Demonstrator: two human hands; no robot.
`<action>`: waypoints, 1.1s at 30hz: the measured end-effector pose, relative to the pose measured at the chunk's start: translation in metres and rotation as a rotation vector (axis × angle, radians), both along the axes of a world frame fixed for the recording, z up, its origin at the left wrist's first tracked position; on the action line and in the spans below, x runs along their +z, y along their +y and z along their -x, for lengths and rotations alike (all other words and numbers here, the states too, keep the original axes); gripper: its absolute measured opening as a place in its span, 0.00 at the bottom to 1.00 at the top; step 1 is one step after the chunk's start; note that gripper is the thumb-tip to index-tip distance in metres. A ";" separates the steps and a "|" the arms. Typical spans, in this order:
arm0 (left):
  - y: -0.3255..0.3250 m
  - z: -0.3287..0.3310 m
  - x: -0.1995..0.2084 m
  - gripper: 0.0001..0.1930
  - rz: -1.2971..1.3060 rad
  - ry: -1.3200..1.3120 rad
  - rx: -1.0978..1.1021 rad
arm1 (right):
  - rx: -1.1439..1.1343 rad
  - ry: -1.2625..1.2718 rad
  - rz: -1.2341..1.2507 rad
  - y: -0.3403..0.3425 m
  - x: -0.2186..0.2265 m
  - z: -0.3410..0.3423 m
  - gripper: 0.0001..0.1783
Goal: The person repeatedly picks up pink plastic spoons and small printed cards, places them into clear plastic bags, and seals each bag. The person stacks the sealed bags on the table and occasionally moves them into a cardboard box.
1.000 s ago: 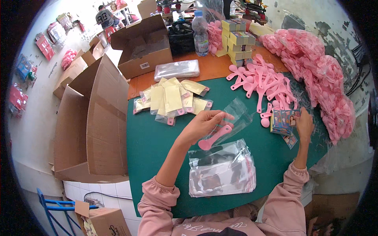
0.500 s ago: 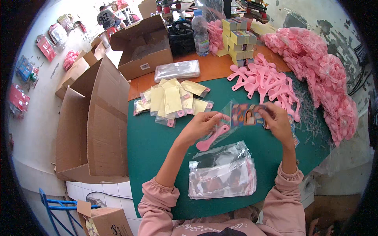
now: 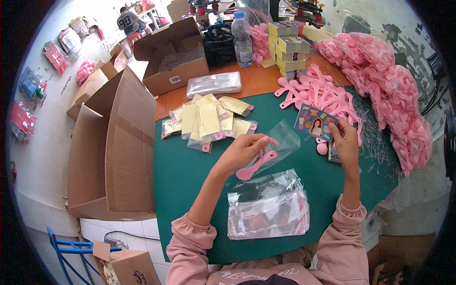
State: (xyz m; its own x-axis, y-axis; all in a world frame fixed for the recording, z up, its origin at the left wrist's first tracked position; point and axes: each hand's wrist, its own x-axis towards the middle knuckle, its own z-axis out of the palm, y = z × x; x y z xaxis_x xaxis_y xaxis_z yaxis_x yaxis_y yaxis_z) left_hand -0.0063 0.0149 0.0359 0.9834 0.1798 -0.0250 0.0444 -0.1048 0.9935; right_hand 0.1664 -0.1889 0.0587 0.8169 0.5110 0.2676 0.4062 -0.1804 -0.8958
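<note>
My left hand is closed on a clear plastic bag, whose free end points up to the right. A pink spoon appears to lie inside this bag, slanting below my fingers. My right hand pinches a colourful printed card by its right end, apart from the bag. Below my hands lies a stack of clear plastic bags on the green table mat. Loose pink spoons are heaped beyond my right hand, which partly hides more cards.
Filled bags with pale yellow cards are piled at the left. Behind them are a wrapped clear bundle, a water bottle and stacked card bundles. A large bag of pink spoons lines the right; open cardboard boxes stand left.
My right hand has moved the card slightly right and up, away from the bag's end, where they overlapped before. My left hand has barely moved and keeps its hold.
</note>
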 end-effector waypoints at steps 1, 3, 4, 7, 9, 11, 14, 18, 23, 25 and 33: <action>0.001 0.000 0.000 0.17 -0.017 0.007 -0.026 | 0.001 0.002 0.000 0.001 -0.002 0.001 0.09; 0.002 0.000 -0.004 0.17 0.000 0.018 -0.024 | 0.129 0.048 0.045 0.002 -0.005 0.004 0.09; 0.002 0.000 -0.005 0.17 0.017 0.029 -0.023 | 0.129 0.050 0.044 0.003 -0.005 0.007 0.09; 0.002 -0.001 -0.006 0.17 0.009 0.037 -0.003 | 0.223 0.051 0.018 0.007 0.002 0.018 0.08; 0.000 -0.002 -0.003 0.16 0.011 0.063 0.000 | 0.189 -0.207 0.229 0.007 0.007 0.025 0.07; 0.001 0.002 -0.003 0.16 0.010 0.097 0.020 | 0.233 -0.216 0.231 0.009 0.015 0.031 0.07; -0.003 0.000 -0.003 0.16 -0.093 0.097 0.030 | 0.314 -0.251 0.274 0.007 0.016 0.032 0.07; -0.013 -0.001 -0.002 0.14 -0.283 0.063 -0.061 | 0.460 -0.157 0.330 0.009 0.015 0.037 0.07; -0.009 0.001 -0.002 0.16 -0.241 0.142 -0.137 | 0.693 -0.107 0.238 0.012 0.016 0.027 0.10; -0.007 0.002 -0.001 0.17 -0.217 0.105 -0.113 | 0.924 -0.065 0.000 -0.002 0.023 -0.022 0.12; -0.006 -0.005 -0.003 0.17 -0.103 0.110 -0.112 | -0.209 -0.624 0.406 -0.033 0.033 -0.095 0.12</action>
